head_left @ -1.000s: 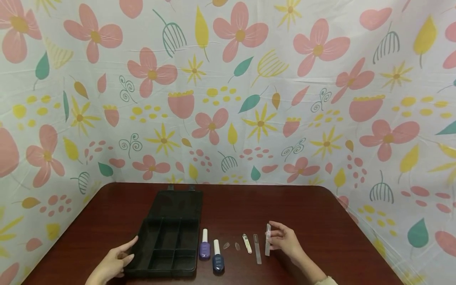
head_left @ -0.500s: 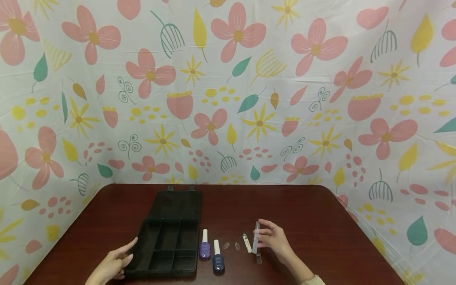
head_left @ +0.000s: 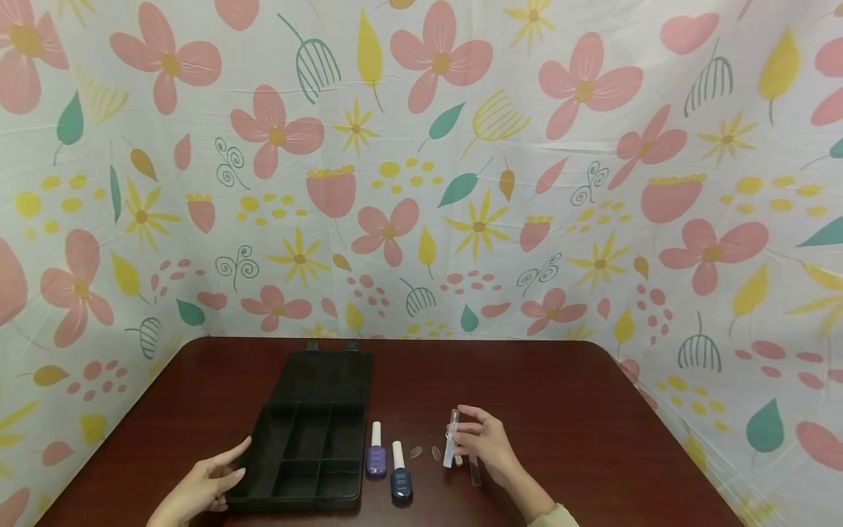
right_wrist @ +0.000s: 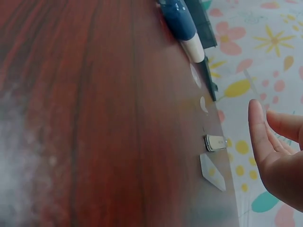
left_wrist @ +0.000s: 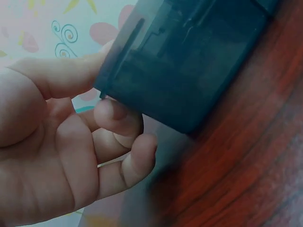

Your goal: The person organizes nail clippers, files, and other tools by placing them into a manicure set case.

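Note:
My left hand [head_left: 200, 483] grips the left side of an open black compartment box [head_left: 296, 505]. In the left wrist view, curled fingers [left_wrist: 130, 156] lie against the box's lower corner [left_wrist: 175, 94]. My right hand [head_left: 489, 445] pinches a clear glass nail file [head_left: 451, 443] between thumb and fingertips, held upright over the nail clippers [head_left: 459, 461], which it mostly hides. Beside that hand a second clear nail file [head_left: 476, 472] lies on the table. The right wrist view shows the clippers [right_wrist: 217, 142] and the lying file [right_wrist: 212, 172] below the raised fingers.
Purple nail polish [head_left: 376, 462] and dark blue nail polish [head_left: 400, 484] stand right of the box. Two clear nail tips [head_left: 416, 452] lie between the bottles and the clippers. The box lid [head_left: 326, 377] is folded back on the brown table [head_left: 560, 395]; a flowered cloth [head_left: 421, 219] hangs behind.
My right hand has moved left with the nail file, passing over the lying file to the clippers. My left hand stays at the box.

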